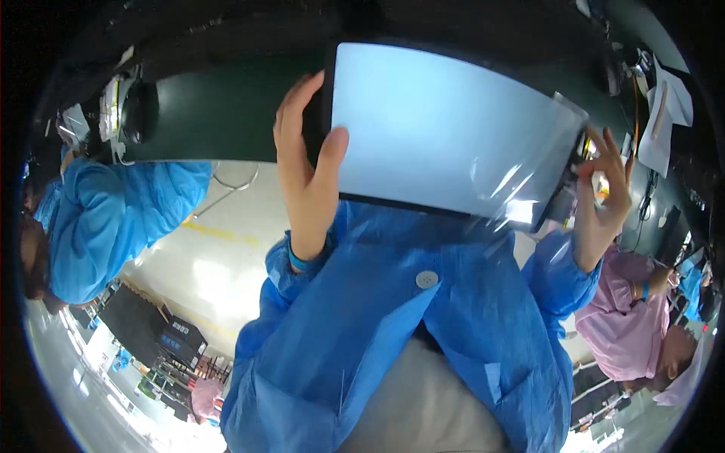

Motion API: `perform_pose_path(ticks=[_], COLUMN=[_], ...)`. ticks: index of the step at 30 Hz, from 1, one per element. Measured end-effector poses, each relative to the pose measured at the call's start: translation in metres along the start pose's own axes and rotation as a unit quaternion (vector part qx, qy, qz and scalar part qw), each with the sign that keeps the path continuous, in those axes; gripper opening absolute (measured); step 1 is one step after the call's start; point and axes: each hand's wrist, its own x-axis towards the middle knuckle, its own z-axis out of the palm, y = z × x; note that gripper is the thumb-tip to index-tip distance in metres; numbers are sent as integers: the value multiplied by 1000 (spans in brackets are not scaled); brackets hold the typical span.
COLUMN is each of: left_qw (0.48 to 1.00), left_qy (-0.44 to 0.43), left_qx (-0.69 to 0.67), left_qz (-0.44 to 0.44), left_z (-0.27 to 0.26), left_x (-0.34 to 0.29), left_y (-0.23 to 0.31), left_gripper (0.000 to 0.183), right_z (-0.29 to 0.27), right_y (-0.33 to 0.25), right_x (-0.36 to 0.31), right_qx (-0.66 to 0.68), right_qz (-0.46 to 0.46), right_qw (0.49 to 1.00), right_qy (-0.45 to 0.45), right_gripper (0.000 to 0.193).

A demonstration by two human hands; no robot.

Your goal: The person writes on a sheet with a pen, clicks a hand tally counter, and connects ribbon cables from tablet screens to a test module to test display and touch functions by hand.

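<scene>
A tablet-like panel (430, 128) with a lit, pale blank screen and a black border is held up in front of my chest, tilted down to the right. My left hand (311, 177) grips its left edge, thumb on the front and fingers round behind. Over the right part of the screen lies a clear film (560, 124), wrinkled and shiny, its corner standing out past the panel's edge. At that right side my right hand (608, 185) pinches the film between thumb and index finger, the other fingers raised.
Behind the panel runs a dark green worktop (219, 106). A person in a blue gown (106, 219) sits at the left, another in pink (623, 317) at the right. White paper sheets (668, 113) and cables (648, 198) lie on the right side.
</scene>
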Motion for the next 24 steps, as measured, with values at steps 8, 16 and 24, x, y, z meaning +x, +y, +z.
perform_pose_path(ticks=[8, 16, 24], left_qw=[997, 952, 914], left_qy=[-20, -222, -156], left_qx=[72, 144, 361], left_qz=[23, 156, 101], left_z=[-25, -15, -13], left_x=[6, 3, 26], left_y=[8, 78, 59], left_gripper=[47, 41, 35], right_z=[-10, 28, -13], right_y=[-34, -103, -41], right_x=[2, -7, -12], right_qx=[111, 18, -212], right_qz=[-108, -205, -102], right_qw=[988, 978, 971], right_qy=[13, -39, -32], right_gripper=[7, 20, 16])
